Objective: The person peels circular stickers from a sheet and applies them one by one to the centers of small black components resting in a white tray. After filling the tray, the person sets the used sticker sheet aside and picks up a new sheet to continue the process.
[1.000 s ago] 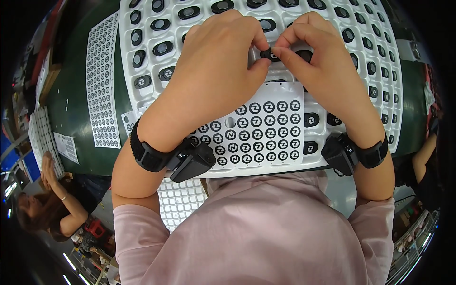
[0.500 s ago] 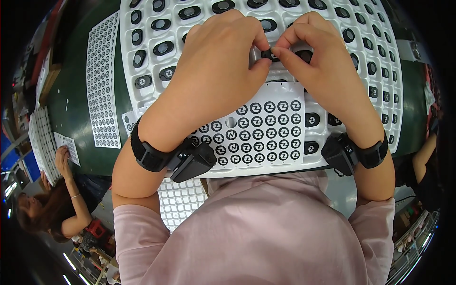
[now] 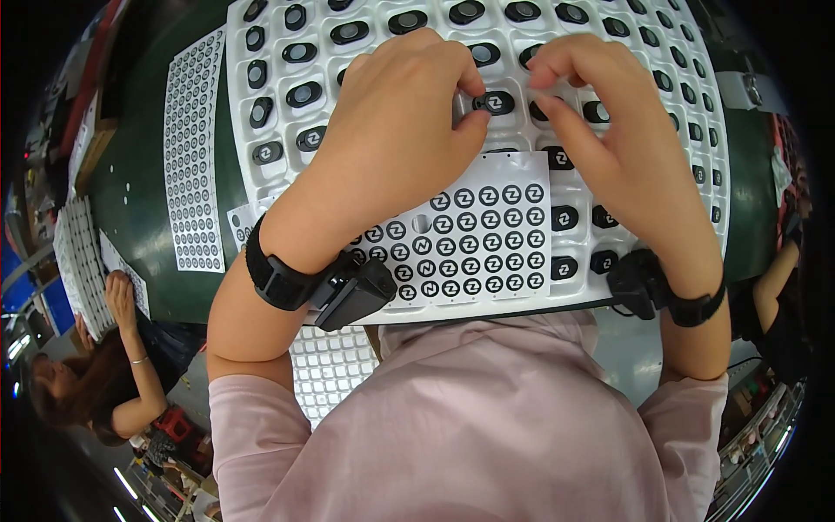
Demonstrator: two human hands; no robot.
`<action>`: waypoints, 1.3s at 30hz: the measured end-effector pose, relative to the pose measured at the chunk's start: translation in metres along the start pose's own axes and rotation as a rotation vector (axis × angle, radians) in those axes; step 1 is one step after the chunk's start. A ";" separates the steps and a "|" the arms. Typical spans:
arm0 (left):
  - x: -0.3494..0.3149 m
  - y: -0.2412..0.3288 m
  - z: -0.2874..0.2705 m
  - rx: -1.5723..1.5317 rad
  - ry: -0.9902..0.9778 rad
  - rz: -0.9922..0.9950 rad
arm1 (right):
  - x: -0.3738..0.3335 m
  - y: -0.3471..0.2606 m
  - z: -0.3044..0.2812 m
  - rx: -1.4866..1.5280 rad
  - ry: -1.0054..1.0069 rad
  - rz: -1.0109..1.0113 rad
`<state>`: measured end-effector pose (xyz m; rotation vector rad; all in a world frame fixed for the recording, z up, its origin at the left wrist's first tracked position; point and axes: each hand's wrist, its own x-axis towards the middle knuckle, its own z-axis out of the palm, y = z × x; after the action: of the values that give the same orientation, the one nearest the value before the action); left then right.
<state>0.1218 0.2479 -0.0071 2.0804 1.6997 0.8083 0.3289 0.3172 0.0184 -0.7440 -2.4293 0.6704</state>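
Observation:
A white moulded tray (image 3: 287, 73) holds rows of small black oval parts, some with a round grey recess, others bearing a round black-and-white sticker. At one stickered black oval part (image 3: 497, 103), my left hand (image 3: 404, 130) pinches the left end between thumb and forefinger while the part sits in its pocket. My right hand (image 3: 613, 130) hovers just right of it, thumb and fingers apart, nothing visible between them. Across the tray's near side lies a white sheet of round stickers (image 3: 478, 230), with one grey bare spot; my left forearm covers part of it.
On the green table (image 3: 130, 200) to the left lies a long sticker sheet (image 3: 193, 157). Beyond it a co-worker's hand (image 3: 120, 296) rests by another sheet and a white tray (image 3: 78, 261). Black devices (image 3: 361, 291) are strapped to both my wrists. Another person's arm (image 3: 770, 291) shows far right.
My right hand has let go of the black oval part, opened and moved off to the right. The part's sticker now shows plainly. My left hand stays at the part.

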 end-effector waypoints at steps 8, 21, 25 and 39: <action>0.000 -0.002 0.004 0.005 0.028 0.011 | -0.024 -0.007 -0.011 -0.217 -0.266 -0.161; 0.000 -0.001 0.005 -0.020 -0.002 -0.004 | -0.013 -0.010 -0.017 -0.247 -0.360 -0.074; 0.002 0.003 -0.002 -0.036 -0.028 -0.020 | -0.019 -0.012 -0.028 -0.127 -0.262 -0.056; -0.044 -0.015 -0.116 -0.100 0.041 -0.305 | -0.043 -0.032 -0.009 -0.268 -0.159 0.044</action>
<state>0.0332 0.1978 0.0658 1.6947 1.8955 0.8231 0.3536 0.2709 0.0301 -0.8798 -2.6896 0.4384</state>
